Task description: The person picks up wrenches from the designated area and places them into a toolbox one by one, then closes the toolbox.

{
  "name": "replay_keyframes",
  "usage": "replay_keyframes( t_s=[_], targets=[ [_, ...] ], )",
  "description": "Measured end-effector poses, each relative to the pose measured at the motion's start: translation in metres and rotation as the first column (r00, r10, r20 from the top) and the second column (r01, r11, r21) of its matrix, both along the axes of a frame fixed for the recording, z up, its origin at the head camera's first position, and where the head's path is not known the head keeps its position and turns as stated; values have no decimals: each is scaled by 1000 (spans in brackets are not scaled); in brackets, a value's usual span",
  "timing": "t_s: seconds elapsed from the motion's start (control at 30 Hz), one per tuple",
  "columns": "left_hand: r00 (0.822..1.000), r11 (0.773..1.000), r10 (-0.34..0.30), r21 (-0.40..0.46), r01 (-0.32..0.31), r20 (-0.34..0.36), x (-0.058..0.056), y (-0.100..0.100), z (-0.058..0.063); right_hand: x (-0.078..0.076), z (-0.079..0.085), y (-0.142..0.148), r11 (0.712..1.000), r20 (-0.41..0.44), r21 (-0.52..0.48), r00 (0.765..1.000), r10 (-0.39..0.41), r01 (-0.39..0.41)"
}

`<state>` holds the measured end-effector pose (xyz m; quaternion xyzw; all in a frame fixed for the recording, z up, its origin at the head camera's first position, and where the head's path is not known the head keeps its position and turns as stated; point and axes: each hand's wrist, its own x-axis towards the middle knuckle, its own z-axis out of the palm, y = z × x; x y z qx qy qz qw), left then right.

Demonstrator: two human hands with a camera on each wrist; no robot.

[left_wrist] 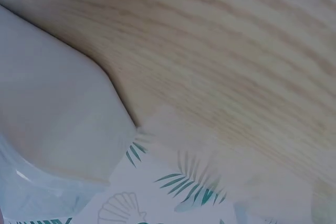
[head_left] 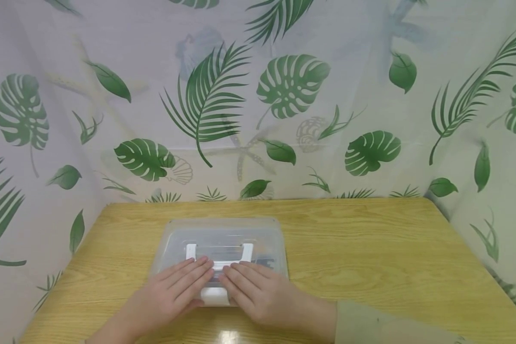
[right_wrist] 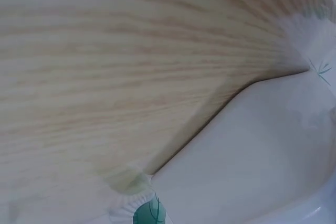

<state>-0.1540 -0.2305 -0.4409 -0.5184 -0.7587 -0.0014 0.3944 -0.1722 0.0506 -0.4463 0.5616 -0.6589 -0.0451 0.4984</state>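
A clear plastic storage box with its lid on sits on the table, left of the middle. On the lid lies a folded white carrying handle, and a white latch is at the near side. My left hand rests on the near left part of the lid, fingers straight. From the right, my right hand rests there too, also with straight fingers, its fingertips near the left hand's. Contents show only dimly through the lid. In the wrist views I see the box's pale side walls, while the fingers are out of sight.
The wood-grain table stretches to the right of the box, with a narrower strip on the left. A white curtain printed with green leaves hangs behind the table and along both sides.
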Motion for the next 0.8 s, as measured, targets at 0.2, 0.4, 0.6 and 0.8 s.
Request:
replay_keyframes(
  t_s=[0.2,0.4,0.6,0.8],
  targets=[
    [998,999,-29,-22,28,-60,-4,-2,4,-1,6,1,1000,24,12,999,29,-29],
    [999,998,-7,-66,4,-51,-3,-4,8,-5,9,0,998,45,10,997,65,-66],
    [997,998,-32,-63,28,-67,-6,-3,9,-6,13,0,997,62,10,995,77,-78],
    [990,995,-77,-77,69,-115,-11,-4,12,-6,16,-1,997,59,2,995,75,-76]
  ],
)
